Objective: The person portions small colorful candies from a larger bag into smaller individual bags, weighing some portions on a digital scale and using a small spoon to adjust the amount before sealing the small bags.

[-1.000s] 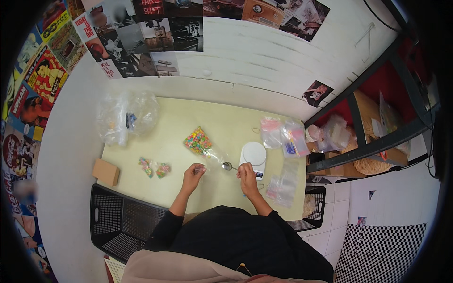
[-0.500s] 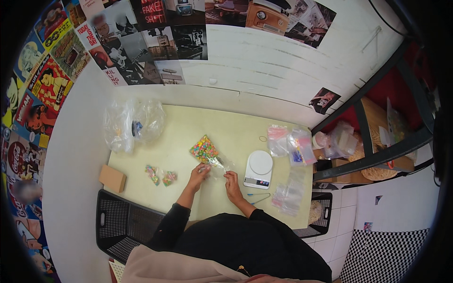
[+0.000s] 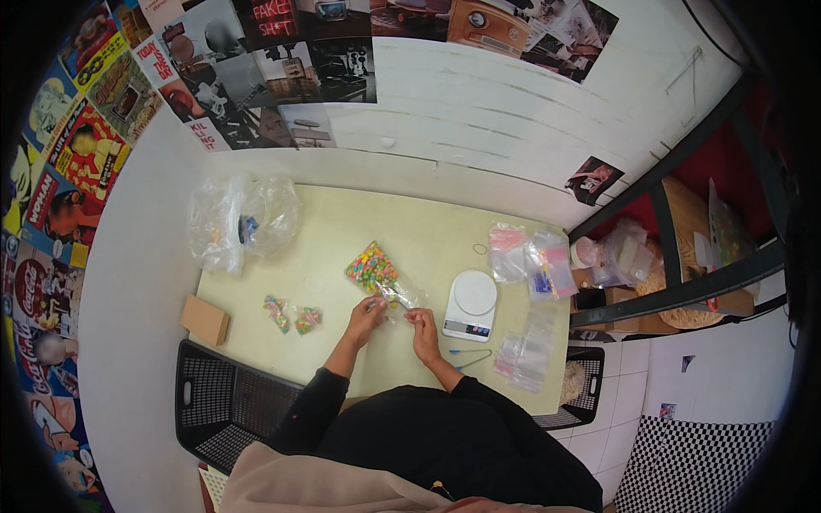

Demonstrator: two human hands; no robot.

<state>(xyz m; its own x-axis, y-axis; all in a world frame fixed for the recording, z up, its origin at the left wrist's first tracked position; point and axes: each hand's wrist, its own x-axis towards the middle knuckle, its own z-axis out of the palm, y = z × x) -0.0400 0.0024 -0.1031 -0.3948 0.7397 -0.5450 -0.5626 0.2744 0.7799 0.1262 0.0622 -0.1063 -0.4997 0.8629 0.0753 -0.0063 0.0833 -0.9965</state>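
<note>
A clear bag of multicoloured sweets (image 3: 373, 267) lies on the table just beyond my hands, its unfilled end trailing toward them. My left hand (image 3: 368, 318) is closed in a pinch on clear plastic beside that end. My right hand (image 3: 422, 329) pinches clear plastic too, a short way to the right. Whether this plastic is the bag's own end or a separate small bag, I cannot tell. Two small packets of sweets, one (image 3: 276, 314) left of the other (image 3: 307, 320), lie left of my left hand.
A white kitchen scale (image 3: 473, 306) stands right of my right hand, with blue-tipped tongs (image 3: 471, 357) nearer me. Flat clear bags (image 3: 523, 359) and more bags (image 3: 547, 261) lie at the right. A brown box (image 3: 205, 320) and puffy plastic bags (image 3: 227, 227) sit left; black crates (image 3: 248, 402) flank the table.
My left hand has shifted slightly right, closer to my right hand. The bag of sweets has barely moved, and both hands stay pinched on clear plastic.
</note>
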